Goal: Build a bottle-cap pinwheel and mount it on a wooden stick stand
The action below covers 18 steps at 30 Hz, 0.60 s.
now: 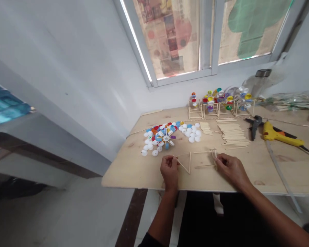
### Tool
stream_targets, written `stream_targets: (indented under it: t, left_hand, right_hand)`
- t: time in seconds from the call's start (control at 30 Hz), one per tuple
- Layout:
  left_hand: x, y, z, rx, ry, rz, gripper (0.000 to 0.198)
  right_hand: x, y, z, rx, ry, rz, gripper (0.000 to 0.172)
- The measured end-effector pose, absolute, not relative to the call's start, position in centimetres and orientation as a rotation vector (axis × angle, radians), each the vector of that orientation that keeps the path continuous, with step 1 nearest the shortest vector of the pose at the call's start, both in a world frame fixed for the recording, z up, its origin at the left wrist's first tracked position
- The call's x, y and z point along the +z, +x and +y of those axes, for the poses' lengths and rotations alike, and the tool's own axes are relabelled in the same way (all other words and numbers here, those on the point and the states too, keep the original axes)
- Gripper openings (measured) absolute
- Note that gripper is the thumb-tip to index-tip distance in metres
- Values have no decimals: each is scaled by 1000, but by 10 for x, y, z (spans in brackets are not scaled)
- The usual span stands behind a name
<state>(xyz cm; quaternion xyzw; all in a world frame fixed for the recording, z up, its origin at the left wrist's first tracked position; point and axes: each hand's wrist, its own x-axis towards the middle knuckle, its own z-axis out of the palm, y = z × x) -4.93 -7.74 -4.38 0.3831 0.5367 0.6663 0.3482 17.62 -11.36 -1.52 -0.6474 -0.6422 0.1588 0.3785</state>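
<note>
Near the table's front edge, my left hand [170, 168] pinches one corner of a triangle of thin wooden sticks [190, 162]. Across from it, my right hand [229, 167] has its fingers closed on a small wooden stick frame [214, 157], from which two sticks reach left. The two stick pieces are apart by a small gap. Just beyond my left hand, a bottle-cap wheel [166, 138] with stick spokes leans against loose bottle caps [150, 139]. Several loose wooden sticks [233, 133] lie in a pile beyond my right hand.
Finished-looking stick stands with colourful cap wheels [221, 101] line the wall. To the right lie a yellow glue gun [280, 136], a black clamp [254, 126] and a plastic bag of sticks [290, 101]. A clear bottle [260, 82] stands at the back. White caps [192, 132] lie mid-table.
</note>
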Motion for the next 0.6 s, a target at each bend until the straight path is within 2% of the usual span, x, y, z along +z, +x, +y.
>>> stream_targets:
  t: [0.6]
  left_hand:
    - [-41,-52,-81,1725,918,1362,17]
  right_hand:
    - [-16,170,-60,398,-1806,-1559,35]
